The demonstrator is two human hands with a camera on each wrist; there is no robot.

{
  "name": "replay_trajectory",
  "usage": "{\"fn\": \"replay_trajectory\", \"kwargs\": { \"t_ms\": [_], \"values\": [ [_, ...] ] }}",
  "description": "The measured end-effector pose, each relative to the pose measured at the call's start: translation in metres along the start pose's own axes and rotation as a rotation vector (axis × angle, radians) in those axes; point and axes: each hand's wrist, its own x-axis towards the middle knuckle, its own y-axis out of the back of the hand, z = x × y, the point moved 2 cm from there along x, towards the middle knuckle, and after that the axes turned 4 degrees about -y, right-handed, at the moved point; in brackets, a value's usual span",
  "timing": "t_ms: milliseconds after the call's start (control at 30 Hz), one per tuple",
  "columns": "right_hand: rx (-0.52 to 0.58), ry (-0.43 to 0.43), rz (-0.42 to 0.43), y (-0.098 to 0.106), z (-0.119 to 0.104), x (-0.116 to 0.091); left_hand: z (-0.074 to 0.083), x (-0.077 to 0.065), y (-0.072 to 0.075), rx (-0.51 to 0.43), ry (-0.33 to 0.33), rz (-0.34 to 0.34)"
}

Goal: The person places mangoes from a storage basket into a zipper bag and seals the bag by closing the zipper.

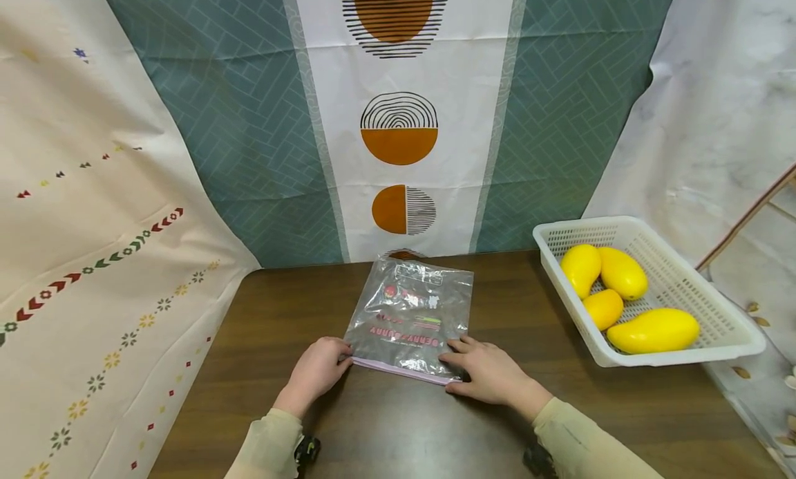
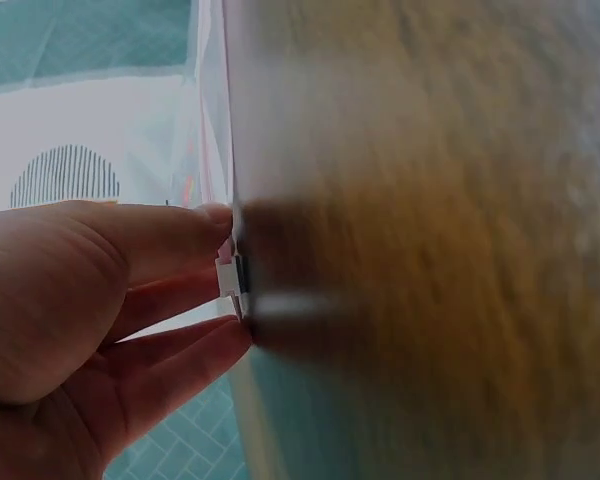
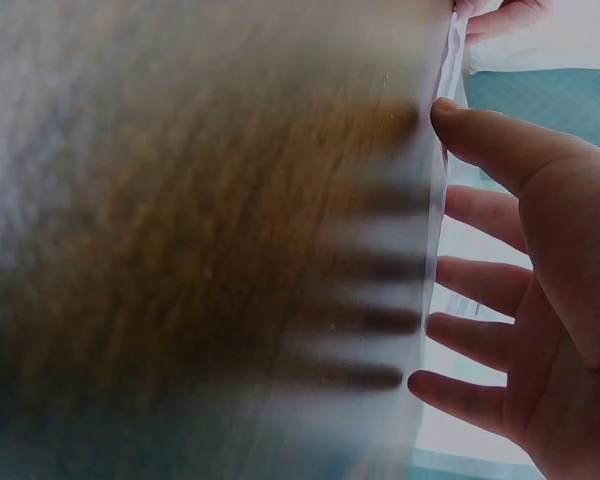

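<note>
A clear zip bag (image 1: 410,320) with printed lettering and a pinkish zip strip lies flat on the brown table, its zip edge toward me. At the left end of that strip, my left hand (image 1: 318,370) holds the corner with curled fingers. A small white slider (image 2: 230,278) shows between its thumb and fingertips in the left wrist view. My right hand (image 1: 488,370) rests on the bag's near right corner. Its fingers are spread and fairly straight, with the thumb at the zip edge, as the right wrist view also shows.
A white plastic basket (image 1: 724,327) at the right holds several yellow mangoes (image 1: 653,330). Patterned cloths (image 1: 249,154) hang behind and on both sides of the brown table (image 1: 273,306).
</note>
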Motion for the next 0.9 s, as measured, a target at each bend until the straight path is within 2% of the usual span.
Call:
{"fn": "replay_trajectory", "kwargs": {
  "t_ms": [167,267,433,733,900],
  "values": [
    [0.004,-0.004,0.007,0.001,0.002,-0.002,0.004,0.003,-0.002,0.050,-0.090,0.045],
    [0.010,-0.006,0.013,0.002,0.003,-0.002,0.006,0.005,-0.002,0.071,-0.105,0.062],
    [0.009,-0.001,0.022,0.004,0.005,-0.003,0.013,0.008,0.000,0.082,-0.093,0.072],
    [0.017,-0.011,0.044,0.007,0.010,-0.006,0.018,0.013,-0.005,0.113,-0.008,0.022],
    [0.022,-0.017,0.056,0.006,0.013,-0.006,0.023,0.012,-0.008,0.100,-0.011,0.019]
  ]
}}
